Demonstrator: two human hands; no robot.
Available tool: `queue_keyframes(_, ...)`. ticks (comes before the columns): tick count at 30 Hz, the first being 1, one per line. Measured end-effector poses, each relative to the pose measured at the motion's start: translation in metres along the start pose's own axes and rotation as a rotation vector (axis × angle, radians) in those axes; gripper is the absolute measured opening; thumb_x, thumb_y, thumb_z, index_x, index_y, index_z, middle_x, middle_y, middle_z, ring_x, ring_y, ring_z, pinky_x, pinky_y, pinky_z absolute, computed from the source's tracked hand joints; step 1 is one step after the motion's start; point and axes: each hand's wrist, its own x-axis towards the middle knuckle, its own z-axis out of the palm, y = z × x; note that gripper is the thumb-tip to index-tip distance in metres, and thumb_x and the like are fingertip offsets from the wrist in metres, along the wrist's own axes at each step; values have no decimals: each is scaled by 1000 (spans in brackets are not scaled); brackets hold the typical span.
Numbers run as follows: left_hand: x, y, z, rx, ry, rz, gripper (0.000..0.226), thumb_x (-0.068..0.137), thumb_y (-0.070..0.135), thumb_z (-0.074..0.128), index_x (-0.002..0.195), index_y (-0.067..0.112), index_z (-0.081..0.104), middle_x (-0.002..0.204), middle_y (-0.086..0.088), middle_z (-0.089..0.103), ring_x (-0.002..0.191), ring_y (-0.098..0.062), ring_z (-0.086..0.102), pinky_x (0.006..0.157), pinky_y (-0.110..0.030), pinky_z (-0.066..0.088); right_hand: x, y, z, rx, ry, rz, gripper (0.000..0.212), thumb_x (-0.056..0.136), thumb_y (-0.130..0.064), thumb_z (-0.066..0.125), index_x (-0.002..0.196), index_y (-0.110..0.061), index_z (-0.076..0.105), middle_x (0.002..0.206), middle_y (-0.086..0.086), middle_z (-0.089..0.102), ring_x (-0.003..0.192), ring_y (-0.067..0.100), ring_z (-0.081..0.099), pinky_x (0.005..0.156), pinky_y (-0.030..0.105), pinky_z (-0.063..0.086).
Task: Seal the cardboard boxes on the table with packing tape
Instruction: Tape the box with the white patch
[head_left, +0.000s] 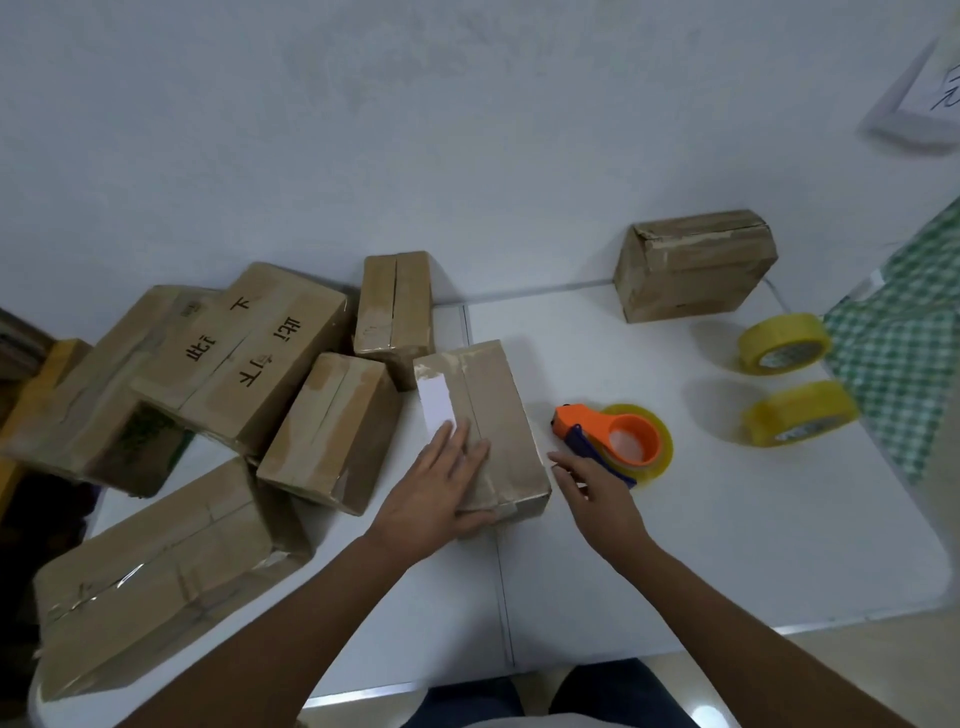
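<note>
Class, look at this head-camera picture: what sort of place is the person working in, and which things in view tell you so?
Probably a small parcel-packing station. Many cardboard boxes crowd a white table, an orange tape dispenser lies near the right hand, and spare yellow tape rolls wait nearby.

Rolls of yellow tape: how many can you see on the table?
3. One yellow tape roll in the orange dispenser by the right hand; two loose yellow tape rolls at the table's right edge, the farther and the nearer. Others may be hidden.

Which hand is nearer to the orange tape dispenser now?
Right. The right hand reaches beside the tape dispenser; the left hand rests on the box, farther away.
</note>
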Motion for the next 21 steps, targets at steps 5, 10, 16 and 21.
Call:
queue_keyframes(5, 6, -18, 7, -76, 169, 85, 81, 89, 70, 22, 150, 19, 37, 157, -11, 31, 145, -26, 30, 103, -40, 50, 29, 34, -17, -262, 166, 51, 28, 100, -12, 48, 126, -7, 55, 119, 10, 56, 107, 30, 56, 83, 34, 43)
queue_keyframes(10, 9, -23, 9, -118, 204, 84, 76, 87, 61, 47, 150, 22, 37, 153, -8, 34, 142, -19, 22, 101, -36, 48, 60, 53, -14, -527, 22, 235, 49, 95, -30, 57, 130, 0, 42, 119, 17, 55, 102, 32, 58, 78, 37, 48)
queue_keyframes(16, 7, -21, 11, -124, 226, 87, 76, 86, 59, 49, 151, 21, 36, 153, -7, 32, 142, -18, 21, 103, -33, 43, 78, 57, -15, -715, -78, 331, 38, 97, -22, 52, 128, -4, 40, 107, 13, 59, 93, 31, 63, 72, 42, 53)
queue_keyframes(21, 8, -25, 14, -136, 222, 95, 78, 86, 63, 48, 152, 24, 33, 155, -3, 30, 143, -16, 19, 105, -32, 42, 78, 44, -31, -761, -56, 240, 20, 101, -23, 43, 109, -5, 45, 91, 7, 56, 83, 26, 60, 69, 38, 49)
